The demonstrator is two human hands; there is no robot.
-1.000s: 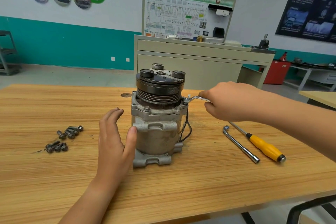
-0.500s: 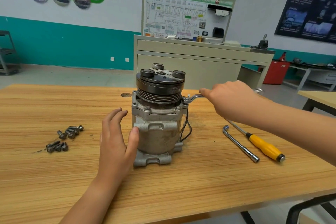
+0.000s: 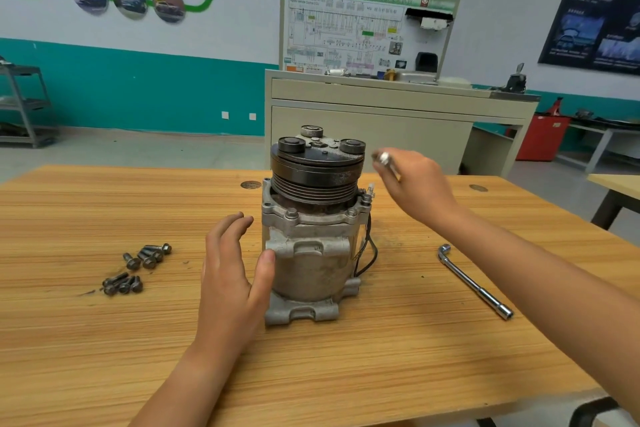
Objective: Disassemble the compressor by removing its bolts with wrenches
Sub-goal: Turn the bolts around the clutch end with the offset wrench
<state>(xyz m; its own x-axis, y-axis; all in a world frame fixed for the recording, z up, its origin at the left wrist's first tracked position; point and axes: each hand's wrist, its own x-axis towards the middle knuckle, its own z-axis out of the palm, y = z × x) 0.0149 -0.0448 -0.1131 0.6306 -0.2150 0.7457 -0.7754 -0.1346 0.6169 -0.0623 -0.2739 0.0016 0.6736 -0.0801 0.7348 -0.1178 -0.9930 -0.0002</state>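
Observation:
The grey compressor stands upright mid-table with its black pulley on top. My left hand curves around its left side, thumb touching the housing, fingers relaxed. My right hand is raised beside the pulley's right edge and grips a small silver wrench; only the wrench's blurred end shows above my fingers. The wrench is clear of the flange bolt at the compressor's upper right. Two more bolt heads sit on the front flange.
Several removed bolts lie loose on the wooden table to the left. An L-shaped socket wrench lies on the right, partly beside my right forearm. A cabinet with a display board stands behind the table.
My right hand lifted the wrench off the upper-right flange bolt and raised it beside the pulley. My forearm now hides the yellow-handled screwdriver. My left hand stayed against the housing.

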